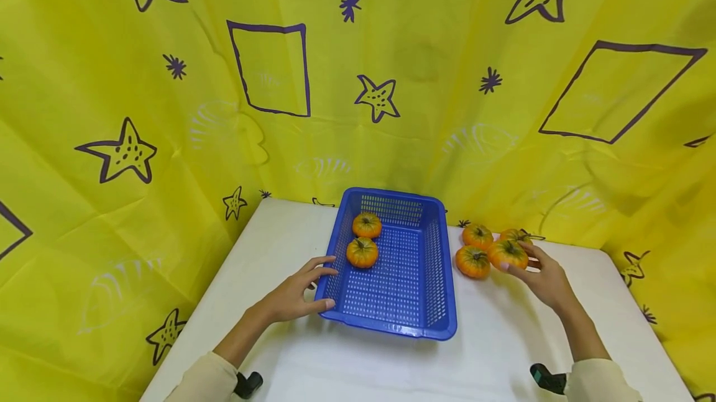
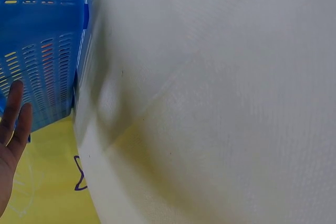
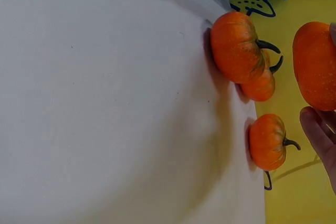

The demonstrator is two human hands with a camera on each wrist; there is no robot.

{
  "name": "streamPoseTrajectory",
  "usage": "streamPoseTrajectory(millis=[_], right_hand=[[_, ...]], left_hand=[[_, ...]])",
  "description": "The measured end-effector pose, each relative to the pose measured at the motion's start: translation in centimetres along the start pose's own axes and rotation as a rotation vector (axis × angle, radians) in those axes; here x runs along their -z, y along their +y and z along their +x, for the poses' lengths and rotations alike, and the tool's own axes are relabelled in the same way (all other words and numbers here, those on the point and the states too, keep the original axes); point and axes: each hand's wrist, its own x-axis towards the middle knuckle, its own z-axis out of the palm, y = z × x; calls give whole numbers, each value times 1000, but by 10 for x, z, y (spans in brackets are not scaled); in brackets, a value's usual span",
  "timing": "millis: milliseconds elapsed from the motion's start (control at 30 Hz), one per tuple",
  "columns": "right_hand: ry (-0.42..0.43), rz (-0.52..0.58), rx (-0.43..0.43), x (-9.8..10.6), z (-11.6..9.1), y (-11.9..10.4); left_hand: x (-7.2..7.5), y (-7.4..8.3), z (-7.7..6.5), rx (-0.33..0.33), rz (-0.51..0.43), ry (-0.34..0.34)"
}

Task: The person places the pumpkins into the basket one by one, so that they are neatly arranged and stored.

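Note:
In the head view, my right hand [image 1: 550, 282] holds a small orange pumpkin [image 1: 508, 256] between thumb and fingers. The right wrist view shows this pumpkin [image 3: 314, 66] raised off the table, with part of the hand cut off by the frame edge. Below and beside it, three more pumpkins sit on the table, the nearest one [image 1: 472, 263] close to the basket. My left hand [image 1: 291, 295] is at the left rim of the blue plastic basket [image 1: 391, 329], fingers fairly straight against its side [image 2: 39, 66]. Two pumpkins [image 1: 362, 253] lie inside, along the basket's left wall.
A white-covered table [image 1: 335, 365] lies under everything. Yellow cloth [image 1: 358, 153] printed with starfish and other shapes hangs behind the table and along both sides. The basket stands near the table's back edge, left of the loose pumpkins.

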Motion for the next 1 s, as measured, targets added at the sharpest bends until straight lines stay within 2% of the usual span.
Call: streamPoseTrajectory(millis=[367, 1000], right_hand=[[7, 46, 54, 6, 1, -26], [-46, 103, 119, 1, 10, -77]], left_hand=[[1, 1, 2, 10, -14, -3], [0, -2, 0, 4, -16, 1]])
